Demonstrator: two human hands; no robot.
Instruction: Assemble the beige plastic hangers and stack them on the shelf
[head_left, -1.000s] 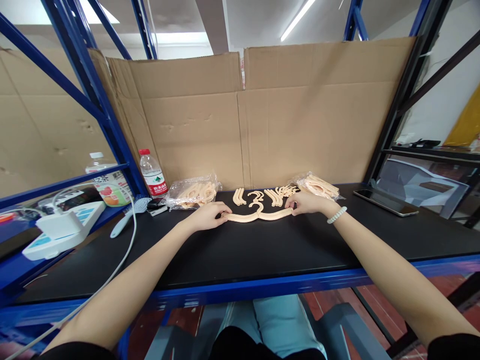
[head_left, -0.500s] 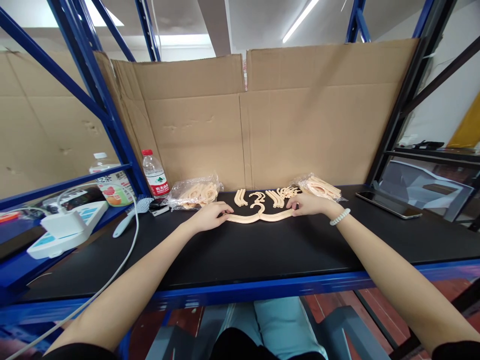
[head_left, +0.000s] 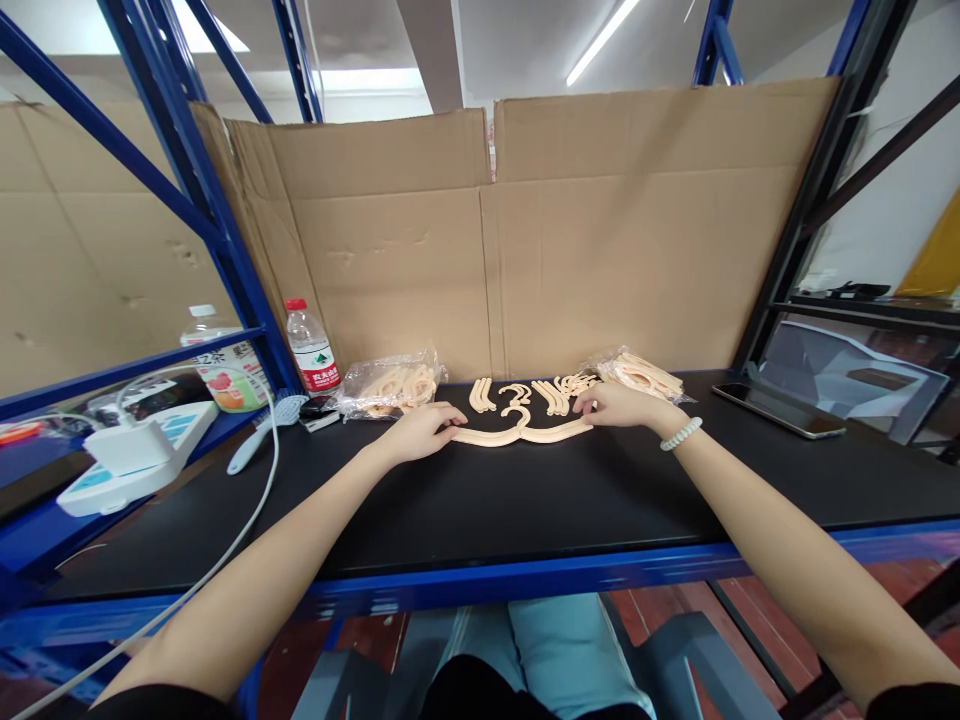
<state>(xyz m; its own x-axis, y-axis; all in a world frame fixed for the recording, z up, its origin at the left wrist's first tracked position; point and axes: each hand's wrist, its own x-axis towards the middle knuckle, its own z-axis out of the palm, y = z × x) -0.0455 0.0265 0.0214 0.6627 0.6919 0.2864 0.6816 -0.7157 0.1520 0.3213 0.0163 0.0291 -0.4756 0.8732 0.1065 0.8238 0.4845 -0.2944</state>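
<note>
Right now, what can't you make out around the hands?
In the head view:
Left end of the hanger shape: covered by the left hand.
Right hand: fingertip contact too small to judge.
Right plastic bag: lower edge partly behind that hand.
Black sleeves: cut off by the bottom edge.

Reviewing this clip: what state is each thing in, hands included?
Hanger-shaped piece: flat on the black table, curl pointing away from the person
Left hand: fingers at the piece's left end, grip unclear
Right hand: fingers by its right end, grip unclear
Red-capped bottle: capped, standing
White-capped bottle: capped
Phone: flat, screen dark
Brush: lying down
Clear bag near the left hand: holding pale pieces, sealing unclear
</note>
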